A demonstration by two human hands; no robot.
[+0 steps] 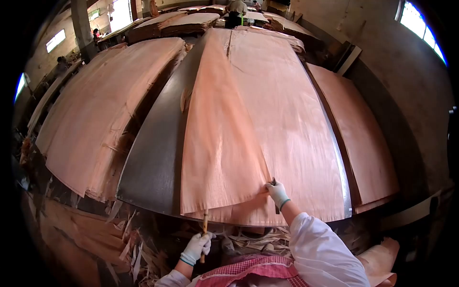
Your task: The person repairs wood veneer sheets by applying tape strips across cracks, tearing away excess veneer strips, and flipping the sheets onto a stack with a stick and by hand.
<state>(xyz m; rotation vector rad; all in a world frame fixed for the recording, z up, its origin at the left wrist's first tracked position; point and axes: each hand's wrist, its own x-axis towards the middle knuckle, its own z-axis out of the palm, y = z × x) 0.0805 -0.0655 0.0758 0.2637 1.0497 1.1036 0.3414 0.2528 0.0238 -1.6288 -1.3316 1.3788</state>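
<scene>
My left hand (197, 245), in a white glove, is wrapped round a thin bamboo stick (205, 224). The stick stands roughly upright, and its top meets the front edge of a reddish wood veneer sheet (217, 158). My right hand (277, 193), also gloved, pinches that sheet's right front corner and lifts it a little. A narrow dark object (274, 181) shows at the right fingers; its kind I cannot make out. Beneath the lifted sheet lies a paler veneer sheet (296, 143), and to the left shows a dark flat board (153, 158).
Stacks of veneer stand on the left (105, 105) and on the right (356, 134). Torn veneer scraps (138, 253) litter the floor near me. A person (236, 9) stands at the far end, before more stacks. A wall (382, 52) runs along the right.
</scene>
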